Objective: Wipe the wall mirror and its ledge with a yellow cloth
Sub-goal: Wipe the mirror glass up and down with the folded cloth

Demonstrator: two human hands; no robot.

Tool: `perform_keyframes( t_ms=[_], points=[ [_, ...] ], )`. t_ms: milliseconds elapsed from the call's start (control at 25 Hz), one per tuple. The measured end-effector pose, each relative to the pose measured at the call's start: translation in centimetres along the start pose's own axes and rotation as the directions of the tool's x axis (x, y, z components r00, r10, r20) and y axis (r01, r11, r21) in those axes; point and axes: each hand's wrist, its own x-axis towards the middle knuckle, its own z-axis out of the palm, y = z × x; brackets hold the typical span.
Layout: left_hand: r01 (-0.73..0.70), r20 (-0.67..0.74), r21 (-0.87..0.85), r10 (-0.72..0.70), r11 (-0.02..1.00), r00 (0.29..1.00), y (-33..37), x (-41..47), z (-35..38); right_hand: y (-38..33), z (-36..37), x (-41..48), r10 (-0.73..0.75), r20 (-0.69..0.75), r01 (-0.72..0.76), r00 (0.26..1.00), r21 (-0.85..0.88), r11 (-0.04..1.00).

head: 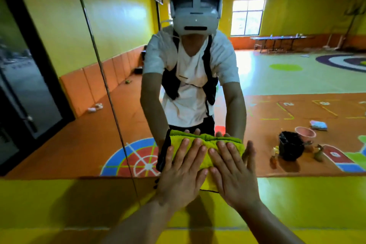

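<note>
Right now the person is pressing both hands flat against the yellow cloth, which is lying folded against the wall mirror at the lower centre of the frame, just above the glass's bottom edge. The left hand is covering the left half of the cloth and the right hand the right half. The fingers of both are stretching out straight and slightly spread, so neither hand is gripping; they are only pushing with palms and fingers. The two hands are sitting close beside each other, thumbs nearly meeting over the cloth's lower middle. A black trim is running down the cloth's left edge.

The yellow ledge is stretching across the bottom of the frame directly under the mirror, with the forearms passing over it. A thin dark seam is slanting down the glass at the left.

The mirror is showing the person's reflection at the centre, wearing a white headset at the top. At the lower right of the glass, a black bucket is standing on the orange floor, with a pink bucket just behind it. What either one is holding cannot be made out. Small bottles are standing next to the black bucket, too blurred to identify, and a blue packet is lying a little further up.
</note>
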Motion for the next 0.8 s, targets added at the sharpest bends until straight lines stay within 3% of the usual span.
perform_keyframes(
  t_ms=[240, 360, 800],
  points=[
    [0.044, -0.111, 0.129, -0.03, 0.991, 0.993, -4.3, 17.6, -11.1, 5.2, -8.9, 18.9, -0.075, -0.15, 0.063, 0.986, -0.085, 0.994],
    [0.062, -0.177, 0.105, -0.042, 0.993, 0.983, -5.8, 25.9, -16.4, 7.3, -13.5, 27.5, -0.074, -0.225, 0.053, 0.972, -0.097, 0.994],
    [0.117, -0.33, 0.123, -0.07, 0.986, 0.941, -12.6, 47.3, -29.6, 12.3, -25.9, 51.9, -0.183, -0.293, 0.095, 0.938, -0.292, 0.952]
  ],
)
